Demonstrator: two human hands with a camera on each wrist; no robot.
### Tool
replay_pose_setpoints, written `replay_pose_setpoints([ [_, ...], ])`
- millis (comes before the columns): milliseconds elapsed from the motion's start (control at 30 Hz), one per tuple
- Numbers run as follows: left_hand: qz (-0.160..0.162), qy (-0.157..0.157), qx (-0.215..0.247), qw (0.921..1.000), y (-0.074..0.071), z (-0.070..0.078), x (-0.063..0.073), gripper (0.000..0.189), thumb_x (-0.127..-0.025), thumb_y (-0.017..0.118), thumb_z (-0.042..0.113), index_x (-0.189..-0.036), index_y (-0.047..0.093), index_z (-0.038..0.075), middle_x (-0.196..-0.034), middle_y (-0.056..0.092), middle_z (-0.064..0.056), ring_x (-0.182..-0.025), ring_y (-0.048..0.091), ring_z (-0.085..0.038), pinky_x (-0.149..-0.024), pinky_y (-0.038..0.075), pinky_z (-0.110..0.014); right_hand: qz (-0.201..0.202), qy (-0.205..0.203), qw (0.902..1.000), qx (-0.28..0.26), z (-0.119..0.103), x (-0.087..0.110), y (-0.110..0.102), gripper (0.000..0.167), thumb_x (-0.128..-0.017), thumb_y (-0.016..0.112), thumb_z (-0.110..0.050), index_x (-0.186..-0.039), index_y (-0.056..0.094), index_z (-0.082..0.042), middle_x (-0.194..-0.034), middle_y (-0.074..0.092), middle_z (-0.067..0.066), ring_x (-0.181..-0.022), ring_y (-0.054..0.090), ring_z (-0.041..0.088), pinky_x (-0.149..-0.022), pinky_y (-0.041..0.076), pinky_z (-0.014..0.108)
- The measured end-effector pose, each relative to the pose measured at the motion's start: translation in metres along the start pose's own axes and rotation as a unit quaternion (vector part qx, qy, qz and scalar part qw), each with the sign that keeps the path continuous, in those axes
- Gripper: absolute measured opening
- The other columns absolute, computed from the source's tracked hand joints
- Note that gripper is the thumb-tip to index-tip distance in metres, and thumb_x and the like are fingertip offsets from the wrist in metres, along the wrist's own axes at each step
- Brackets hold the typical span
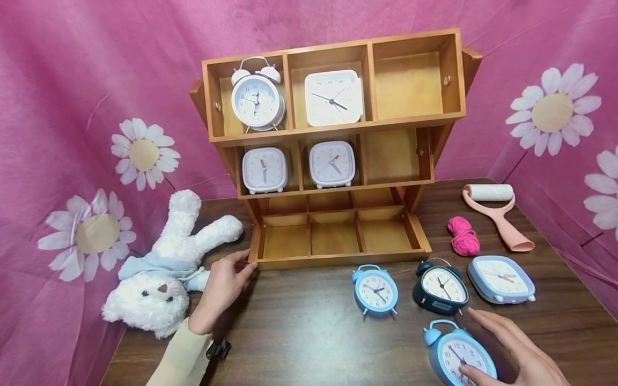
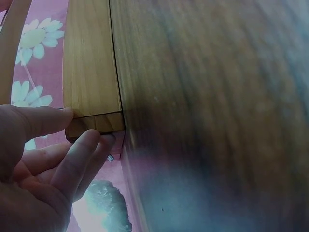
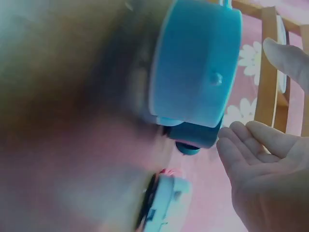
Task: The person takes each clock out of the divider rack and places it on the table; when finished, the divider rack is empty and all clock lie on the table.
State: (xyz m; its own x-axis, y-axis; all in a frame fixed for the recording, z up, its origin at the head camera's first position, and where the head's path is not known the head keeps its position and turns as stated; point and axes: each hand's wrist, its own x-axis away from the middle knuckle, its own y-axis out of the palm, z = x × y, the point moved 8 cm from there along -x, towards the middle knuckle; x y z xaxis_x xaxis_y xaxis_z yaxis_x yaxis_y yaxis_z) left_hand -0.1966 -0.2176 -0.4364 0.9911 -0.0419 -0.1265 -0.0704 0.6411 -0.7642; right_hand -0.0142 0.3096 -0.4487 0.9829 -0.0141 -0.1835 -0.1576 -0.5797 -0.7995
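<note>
My left hand (image 1: 224, 289) is at the front left corner of a wooden display shelf (image 1: 338, 261), thumb and fingers pinching the corner of its lowest tray. In the left wrist view, the thumb lies along one face of that wooden corner (image 2: 94, 123) and the fingers curl against the other. My right hand (image 1: 516, 343) hovers at the near blue twin-bell alarm clock (image 1: 446, 354), its thumb across the dial in the head view. In the right wrist view, the fingers are extended, apart from the blue clock (image 3: 198, 63). Another blue alarm clock (image 1: 376, 291) and a dark green one (image 1: 441, 288) stand beyond.
A blue square clock (image 1: 502, 279), pink yarn (image 1: 463, 236) and a lint roller (image 1: 502, 214) lie at right. Upper compartments hold a white twin-bell clock (image 1: 257, 101) and several square clocks, including one white (image 1: 333, 112). A white teddy bear (image 1: 154, 300) lies left.
</note>
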Motion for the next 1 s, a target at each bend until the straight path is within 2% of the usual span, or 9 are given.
replay_pose_setpoints([
  [133, -0.002, -0.004, 0.005, 1.0, 0.0, 0.0, 0.0, 0.038, -0.102, 0.082, 0.012, -0.136, 0.077, -0.004, -0.108, 0.086, -0.019, -0.084, 0.079, -0.021, -0.067, 0.055, -0.023, 0.015, -0.042, 0.999, 0.005, -0.014, -0.015, -0.006, 0.106, -0.062, 0.112, -0.032, -0.156, 0.064, -0.025, -0.144, 0.065, -0.003, -0.13, 0.03, -0.032, -0.097, 0.016, -0.008],
  [233, -0.002, -0.006, 0.009, 0.9999, 0.0, 0.0, 0.001, 0.037, -0.102, 0.082, 0.012, -0.136, 0.077, -0.004, -0.108, 0.086, -0.019, -0.085, 0.079, -0.021, -0.067, 0.055, -0.022, 0.0, -0.054, 0.9985, 0.012, -0.015, -0.026, -0.006, 0.104, -0.065, 0.111, -0.033, -0.158, 0.062, -0.029, -0.146, 0.065, -0.004, -0.13, 0.029, -0.032, -0.094, 0.021, -0.006],
  [333, -0.004, -0.007, 0.011, 0.9999, 0.001, 0.0, 0.001, 0.037, -0.102, 0.082, 0.011, -0.136, 0.077, -0.004, -0.108, 0.086, -0.019, -0.084, 0.078, -0.02, -0.066, 0.055, -0.022, -0.008, -0.07, 0.9975, 0.009, -0.022, -0.035, -0.007, 0.103, -0.067, 0.11, -0.031, -0.158, 0.062, -0.029, -0.146, 0.066, 0.001, -0.127, 0.033, -0.03, -0.092, 0.025, -0.006],
  [467, -0.004, -0.008, 0.011, 0.9999, 0.001, -0.001, 0.0, 0.038, -0.102, 0.082, 0.011, -0.137, 0.077, -0.004, -0.107, 0.086, -0.019, -0.083, 0.078, -0.02, -0.065, 0.054, -0.022, 0.01, -0.121, 0.9925, -0.008, -0.04, -0.048, -0.013, 0.105, -0.065, 0.11, -0.022, -0.159, 0.062, -0.024, -0.152, 0.061, -0.012, -0.133, 0.039, -0.026, -0.102, 0.024, -0.006],
  [567, -0.005, -0.008, 0.012, 0.9999, 0.001, -0.001, 0.0, 0.038, -0.103, 0.082, 0.011, -0.137, 0.076, -0.004, -0.107, 0.086, -0.019, -0.082, 0.078, -0.019, -0.064, 0.054, -0.022, 0.017, -0.147, 0.9888, -0.018, -0.054, -0.057, -0.018, 0.106, -0.065, 0.109, -0.018, -0.16, 0.062, -0.022, -0.154, 0.06, -0.015, -0.139, 0.039, -0.024, -0.107, 0.021, -0.006],
  [800, -0.007, -0.013, 0.015, 0.9998, 0.002, -0.002, 0.0, 0.038, -0.103, 0.081, 0.011, -0.137, 0.076, -0.004, -0.106, 0.086, -0.019, -0.08, 0.077, -0.018, -0.062, 0.054, -0.022, 0.033, -0.174, 0.9836, -0.036, -0.077, -0.082, -0.025, 0.109, -0.061, 0.11, -0.014, -0.159, 0.063, -0.023, -0.149, 0.067, 0.006, -0.143, 0.039, -0.022, -0.112, 0.021, -0.004],
  [1000, -0.007, -0.014, 0.017, 0.9997, 0.001, -0.002, 0.0, 0.038, -0.103, 0.081, 0.011, -0.137, 0.076, -0.005, -0.107, 0.086, -0.02, -0.079, 0.077, -0.017, -0.062, 0.054, -0.022, 0.04, -0.181, 0.9816, -0.046, -0.092, -0.102, -0.03, 0.106, -0.064, 0.109, -0.014, -0.159, 0.063, -0.021, -0.151, 0.067, 0.01, -0.141, 0.039, -0.024, -0.112, 0.024, -0.003],
])
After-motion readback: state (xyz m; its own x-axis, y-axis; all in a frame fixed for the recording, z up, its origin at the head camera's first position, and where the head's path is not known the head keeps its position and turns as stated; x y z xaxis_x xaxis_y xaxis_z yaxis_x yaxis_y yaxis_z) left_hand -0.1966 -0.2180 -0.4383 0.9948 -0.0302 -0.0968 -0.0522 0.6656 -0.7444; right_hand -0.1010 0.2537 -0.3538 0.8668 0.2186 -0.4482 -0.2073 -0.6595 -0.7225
